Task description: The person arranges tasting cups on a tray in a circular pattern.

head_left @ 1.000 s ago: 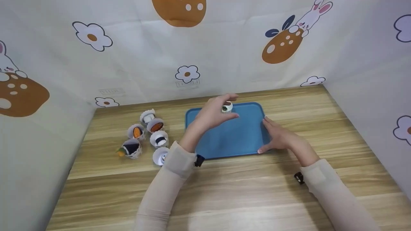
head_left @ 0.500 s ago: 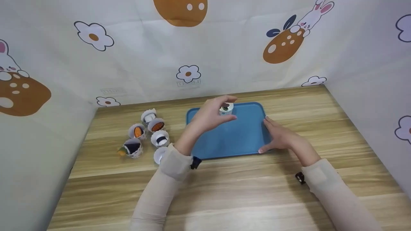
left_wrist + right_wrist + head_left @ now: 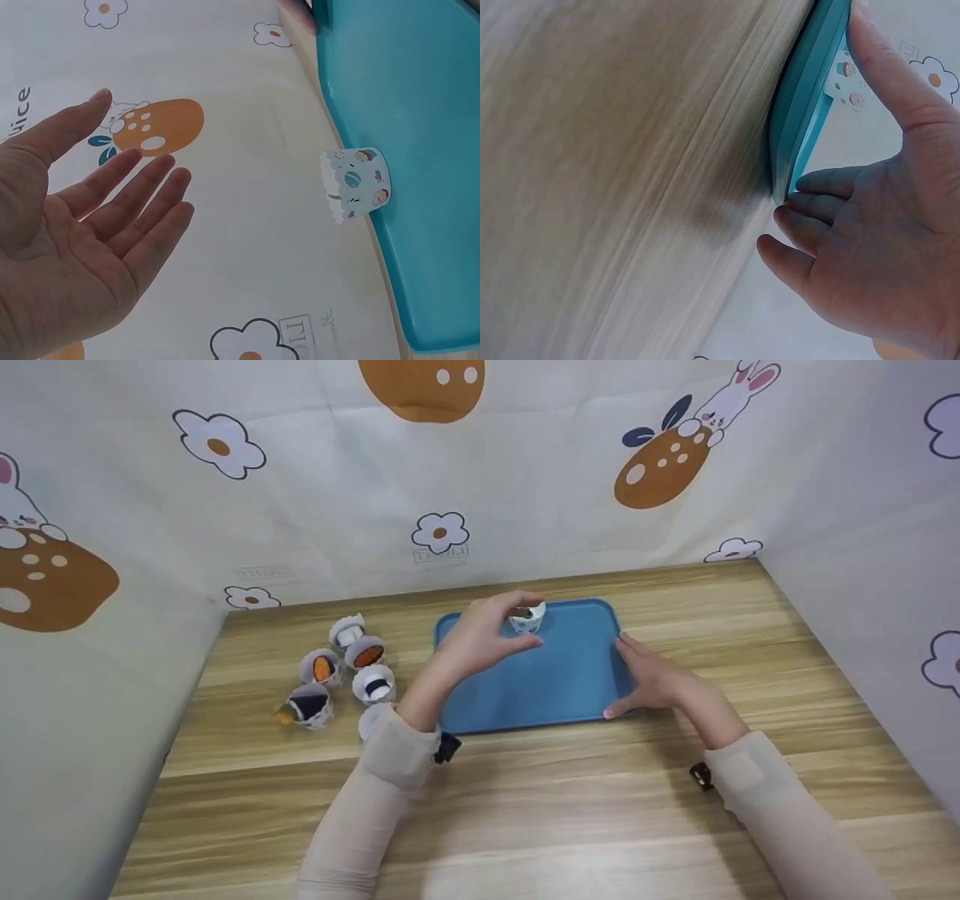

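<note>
A patterned paper cup (image 3: 529, 622) with a scalloped rim stands at the far side of the blue tray (image 3: 555, 682). Something small and dark green shows inside it. My left hand (image 3: 480, 639) hovers above the tray beside that cup, thumb and fingers spread apart; the left wrist view shows its palm (image 3: 71, 262) with nothing in it and space between it and the cup (image 3: 358, 184). At the tray's right side, my right hand (image 3: 652, 679) touches the rim with its thumb at the near corner and its fairly straight fingers farther back.
Several paper cups stand left of the tray on the wooden table (image 3: 570, 802). One holds an orange-topped piece (image 3: 322, 668), another a white piece with a black band (image 3: 376, 686). A patterned curtain (image 3: 540, 495) closes off the back and sides.
My left hand has drawn back to the left and slightly down from the cup, which stays on the tray and shows more. The right hand keeps its place at the tray rim.
</note>
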`<action>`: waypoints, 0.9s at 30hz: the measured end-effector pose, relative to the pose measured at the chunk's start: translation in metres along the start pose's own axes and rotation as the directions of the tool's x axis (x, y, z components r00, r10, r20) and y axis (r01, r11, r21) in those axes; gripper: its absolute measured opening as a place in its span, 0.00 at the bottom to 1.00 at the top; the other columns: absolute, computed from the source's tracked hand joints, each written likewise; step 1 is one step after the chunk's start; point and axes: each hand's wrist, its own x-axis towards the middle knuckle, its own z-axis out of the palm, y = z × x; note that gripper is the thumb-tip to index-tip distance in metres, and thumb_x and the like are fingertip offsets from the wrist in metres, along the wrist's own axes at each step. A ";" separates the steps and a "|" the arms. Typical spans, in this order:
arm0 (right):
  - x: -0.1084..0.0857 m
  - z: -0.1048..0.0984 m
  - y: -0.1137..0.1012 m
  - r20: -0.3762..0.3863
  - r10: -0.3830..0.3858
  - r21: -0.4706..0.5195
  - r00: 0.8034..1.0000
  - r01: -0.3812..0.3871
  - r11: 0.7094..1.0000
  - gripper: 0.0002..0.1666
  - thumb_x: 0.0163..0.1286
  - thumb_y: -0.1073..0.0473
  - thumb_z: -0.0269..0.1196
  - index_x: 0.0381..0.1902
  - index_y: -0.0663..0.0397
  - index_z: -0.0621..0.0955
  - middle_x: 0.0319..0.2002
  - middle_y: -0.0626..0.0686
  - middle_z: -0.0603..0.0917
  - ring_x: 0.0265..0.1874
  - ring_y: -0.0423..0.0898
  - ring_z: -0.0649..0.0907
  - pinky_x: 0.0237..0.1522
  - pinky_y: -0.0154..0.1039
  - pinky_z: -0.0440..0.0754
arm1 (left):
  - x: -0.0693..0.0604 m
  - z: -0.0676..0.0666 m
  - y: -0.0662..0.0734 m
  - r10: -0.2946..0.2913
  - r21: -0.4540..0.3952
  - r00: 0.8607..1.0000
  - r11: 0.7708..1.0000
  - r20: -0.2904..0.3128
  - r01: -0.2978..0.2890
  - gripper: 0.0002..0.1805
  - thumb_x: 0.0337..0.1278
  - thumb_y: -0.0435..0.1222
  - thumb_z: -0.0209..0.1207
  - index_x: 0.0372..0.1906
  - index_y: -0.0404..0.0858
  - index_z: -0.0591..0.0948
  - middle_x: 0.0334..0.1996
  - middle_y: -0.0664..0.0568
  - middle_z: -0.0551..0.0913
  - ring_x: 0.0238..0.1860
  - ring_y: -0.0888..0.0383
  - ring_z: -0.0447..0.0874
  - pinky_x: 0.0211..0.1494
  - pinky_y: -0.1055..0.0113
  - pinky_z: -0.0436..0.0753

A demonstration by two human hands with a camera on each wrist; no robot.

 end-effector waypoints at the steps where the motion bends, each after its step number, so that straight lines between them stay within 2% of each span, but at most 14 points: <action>1: 0.000 0.000 0.000 0.000 0.001 0.001 1.000 -0.001 1.000 0.78 0.49 0.36 0.77 0.77 0.71 0.45 0.78 0.71 0.41 0.77 0.70 0.48 0.76 0.63 0.51 | -0.001 0.000 -0.001 0.004 -0.002 1.000 1.000 -0.001 -0.004 0.30 0.62 0.41 0.66 0.68 0.42 0.74 0.65 0.50 0.78 0.66 0.52 0.77 0.71 0.57 0.74; 7: 0.000 0.000 -0.001 0.003 0.001 0.002 1.000 -0.001 1.000 0.78 0.49 0.36 0.77 0.77 0.71 0.45 0.78 0.71 0.41 0.77 0.70 0.47 0.76 0.63 0.50 | -0.007 0.000 -0.004 0.001 -0.044 1.000 0.999 0.005 -0.001 0.31 0.61 0.40 0.66 0.68 0.41 0.73 0.66 0.49 0.77 0.67 0.52 0.76 0.72 0.59 0.73; 16: 0.001 0.000 -0.001 0.011 0.000 0.023 1.000 -0.001 1.000 0.78 0.49 0.38 0.77 0.77 0.72 0.44 0.78 0.72 0.40 0.77 0.69 0.47 0.76 0.63 0.50 | -0.015 -0.001 -0.008 -0.008 -0.041 1.000 0.999 -0.010 0.008 0.30 0.61 0.40 0.67 0.67 0.43 0.74 0.67 0.51 0.77 0.67 0.53 0.76 0.72 0.58 0.73; 27: 0.001 0.001 -0.001 0.006 0.005 0.022 1.000 -0.005 1.000 0.78 0.49 0.37 0.77 0.77 0.72 0.43 0.79 0.70 0.40 0.77 0.69 0.48 0.76 0.62 0.50 | -0.024 -0.005 -0.015 -0.028 -0.085 1.000 0.996 -0.012 0.027 0.30 0.61 0.40 0.67 0.68 0.42 0.74 0.67 0.50 0.77 0.68 0.51 0.75 0.73 0.58 0.71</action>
